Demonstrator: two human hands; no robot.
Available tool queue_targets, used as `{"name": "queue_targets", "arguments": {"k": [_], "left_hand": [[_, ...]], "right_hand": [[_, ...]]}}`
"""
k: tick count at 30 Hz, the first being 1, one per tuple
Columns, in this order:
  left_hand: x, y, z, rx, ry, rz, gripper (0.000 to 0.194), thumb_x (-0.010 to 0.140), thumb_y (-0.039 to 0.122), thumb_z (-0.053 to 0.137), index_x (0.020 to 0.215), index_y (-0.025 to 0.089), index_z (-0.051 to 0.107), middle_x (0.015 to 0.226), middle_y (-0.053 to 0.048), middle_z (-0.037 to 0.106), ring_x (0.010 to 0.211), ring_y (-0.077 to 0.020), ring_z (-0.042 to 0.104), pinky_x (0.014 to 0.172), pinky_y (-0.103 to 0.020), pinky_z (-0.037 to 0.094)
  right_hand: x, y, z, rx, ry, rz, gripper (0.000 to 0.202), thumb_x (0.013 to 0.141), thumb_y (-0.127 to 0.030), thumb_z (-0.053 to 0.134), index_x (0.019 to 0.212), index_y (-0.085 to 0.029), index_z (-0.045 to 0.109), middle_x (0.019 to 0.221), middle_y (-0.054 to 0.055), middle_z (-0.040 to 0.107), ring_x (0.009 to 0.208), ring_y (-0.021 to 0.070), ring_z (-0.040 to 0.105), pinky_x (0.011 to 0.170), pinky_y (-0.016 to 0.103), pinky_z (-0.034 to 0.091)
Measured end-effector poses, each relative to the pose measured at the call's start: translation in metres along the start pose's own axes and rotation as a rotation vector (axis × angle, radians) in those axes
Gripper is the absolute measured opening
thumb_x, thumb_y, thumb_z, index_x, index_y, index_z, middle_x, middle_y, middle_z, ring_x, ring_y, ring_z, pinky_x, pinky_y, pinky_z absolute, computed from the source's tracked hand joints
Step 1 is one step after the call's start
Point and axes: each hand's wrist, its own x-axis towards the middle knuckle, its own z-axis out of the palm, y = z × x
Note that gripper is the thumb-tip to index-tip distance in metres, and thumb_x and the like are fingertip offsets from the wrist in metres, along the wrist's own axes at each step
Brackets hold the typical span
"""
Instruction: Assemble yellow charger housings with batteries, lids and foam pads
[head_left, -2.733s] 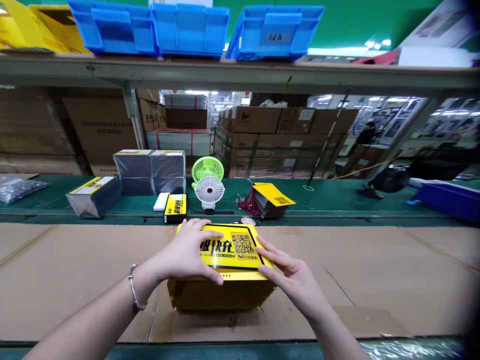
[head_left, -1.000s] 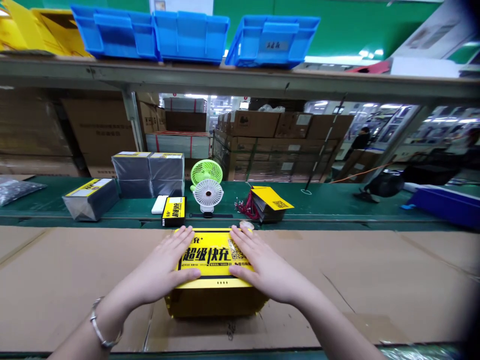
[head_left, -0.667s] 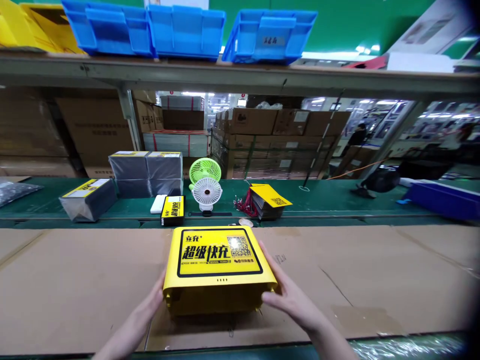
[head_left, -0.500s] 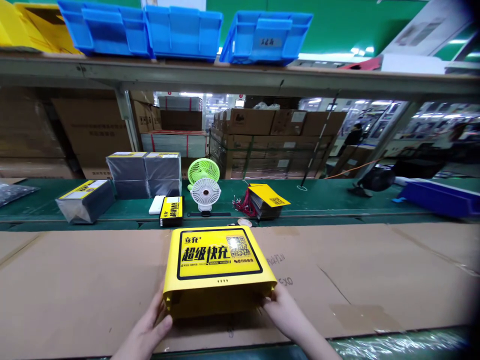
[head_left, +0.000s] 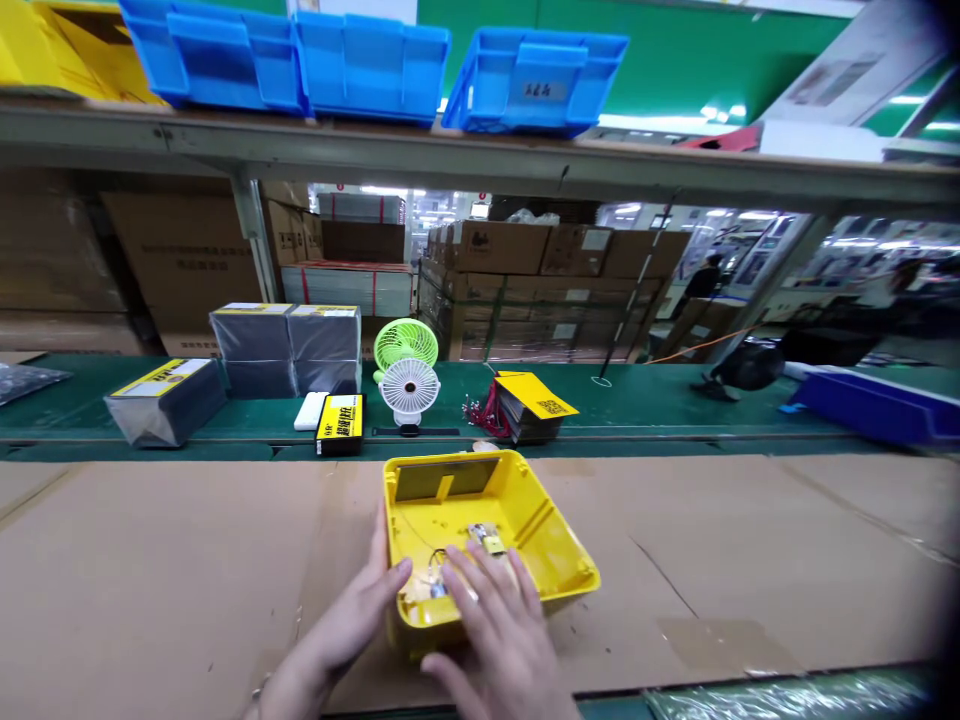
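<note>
Nearest to me, two bare hands are at work on one yellow box [head_left: 559, 535], which sits open side up on the flattened cardboard [head_left: 187, 570]. The left hand [head_left: 364, 600] comes in low from the left and grips the box's left side, thumb at the rim, its other fingers mostly hidden behind the wall. The right hand [head_left: 499, 630] is open, palm down, fingers spread over the near part of the box and pointing away from the body, thumb held out at the near side. It blurs a little and covers part of the inside, where I can make out one small part [head_left: 489, 540] and some wires, too fuzzy to count; whether the fingertips touch anything, I can't tell. Beyond, on the green bench [head_left: 630, 400], stand two fans, a white fan [head_left: 409, 388] before a green fan [head_left: 406, 343]. Left of them are one small black-and-yellow box [head_left: 340, 425], one white block [head_left: 309, 411] and five wrapped grey blocks [head_left: 169, 400], four of them stacked in twos. To the right is one pile of plates [head_left: 536, 395] beside tangled red wires [head_left: 491, 412]. Overhead, three blue bins [head_left: 536, 85] line the shelf [head_left: 375, 150], two cut off at the top.
</note>
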Motion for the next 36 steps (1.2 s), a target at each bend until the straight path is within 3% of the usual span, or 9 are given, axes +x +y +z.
{"name": "queue_targets", "arguments": {"k": [3, 5, 10, 14, 18, 21, 24, 30, 36], "left_hand": [[0.015, -0.024, 0.009, -0.075, -0.159, 0.010, 0.059, 0.089, 0.045, 0.033, 0.142, 0.028, 0.012, 0.151, 0.003, 0.009, 0.138, -0.0181, 0.003, 0.111, -0.039, 0.008], [0.021, -0.036, 0.011, -0.146, -0.270, -0.085, 0.057, 0.089, 0.052, 0.026, 0.140, 0.029, 0.022, 0.149, 0.000, 0.018, 0.137, -0.0213, 0.012, 0.109, -0.044, 0.013], [0.025, -0.048, -0.006, -0.108, -0.193, -0.226, 0.053, 0.086, 0.051, 0.036, 0.133, 0.026, 0.040, 0.133, -0.012, 0.047, 0.117, -0.0263, 0.046, 0.100, -0.046, 0.026], [0.021, -0.049, -0.024, -0.158, -0.074, -0.213, 0.053, 0.087, 0.049, 0.035, 0.131, 0.021, 0.042, 0.127, -0.014, 0.052, 0.109, -0.0252, 0.052, 0.096, -0.043, 0.032], [0.020, -0.053, -0.030, -0.178, -0.007, -0.247, 0.052, 0.087, 0.048, 0.038, 0.129, 0.018, 0.043, 0.123, -0.016, 0.054, 0.105, -0.0249, 0.055, 0.092, -0.041, 0.036], [0.021, -0.057, -0.028, -0.168, 0.041, -0.263, 0.050, 0.086, 0.047, 0.042, 0.126, 0.017, 0.046, 0.118, -0.016, 0.057, 0.101, -0.0243, 0.056, 0.088, -0.040, 0.038], [0.022, -0.059, -0.027, -0.142, 0.071, -0.260, 0.047, 0.085, 0.045, 0.046, 0.121, 0.015, 0.050, 0.113, -0.015, 0.058, 0.099, -0.0233, 0.057, 0.085, -0.037, 0.040], [0.024, -0.059, -0.027, -0.153, 0.102, -0.273, 0.043, 0.083, 0.039, 0.053, 0.118, 0.015, 0.051, 0.109, -0.014, 0.059, 0.094, -0.0214, 0.058, 0.081, -0.035, 0.042], [0.025, -0.059, -0.027, -0.160, 0.098, -0.288, 0.042, 0.081, 0.036, 0.056, 0.117, 0.015, 0.052, 0.108, -0.015, 0.058, 0.093, -0.0210, 0.058, 0.079, -0.033, 0.042]], "right_hand": [[-0.014, 0.001, 0.012, -0.125, 0.102, -0.038, 0.041, 0.080, -0.028, 0.057, 0.120, -0.027, 0.055, 0.107, 0.003, 0.065, 0.098, 0.0230, 0.057, 0.104, 0.047, 0.022], [-0.031, 0.026, 0.013, -0.195, 0.135, 0.010, 0.038, 0.080, -0.024, 0.057, 0.117, -0.031, 0.058, 0.097, 0.003, 0.067, 0.089, 0.0198, 0.058, 0.100, 0.045, 0.028], [-0.086, 0.158, -0.021, -0.457, -0.018, 0.075, 0.043, 0.078, -0.025, 0.061, 0.119, -0.037, 0.055, 0.087, 0.004, 0.063, 0.087, 0.0202, 0.058, 0.094, 0.043, 0.033], [-0.120, 0.270, -0.062, -0.617, -0.008, 0.576, 0.031, 0.082, -0.039, 0.053, 0.111, -0.035, 0.062, 0.107, 0.012, 0.060, 0.112, 0.0303, 0.048, 0.092, 0.051, 0.026], [-0.131, 0.329, -0.071, -0.810, 0.074, 0.940, 0.043, 0.082, -0.041, 0.044, 0.102, -0.012, 0.068, 0.131, 0.031, 0.035, 0.131, 0.0427, 0.012, 0.085, 0.063, 0.016], [-0.116, 0.332, -0.047, -0.830, -0.160, 1.073, 0.049, 0.082, -0.042, 0.042, 0.109, -0.008, 0.063, 0.135, 0.030, 0.031, 0.130, 0.0444, 0.012, 0.091, 0.063, 0.011], [-0.077, 0.318, -0.010, -0.703, -0.330, 0.982, 0.055, 0.083, -0.044, 0.040, 0.127, -0.012, 0.048, 0.139, 0.024, 0.028, 0.131, 0.0397, 0.016, 0.096, 0.061, 0.011], [0.019, 0.302, 0.048, -0.578, -0.343, 0.797, 0.065, 0.084, -0.043, 0.039, 0.140, -0.016, 0.020, 0.146, 0.016, 0.018, 0.133, 0.0320, 0.011, 0.099, 0.053, 0.019], [0.060, 0.295, 0.074, -0.496, -0.356, 0.614, 0.059, 0.081, -0.033, 0.047, 0.136, -0.018, 0.030, 0.138, 0.013, 0.035, 0.127, 0.0291, 0.025, 0.098, 0.047, 0.021]]}}
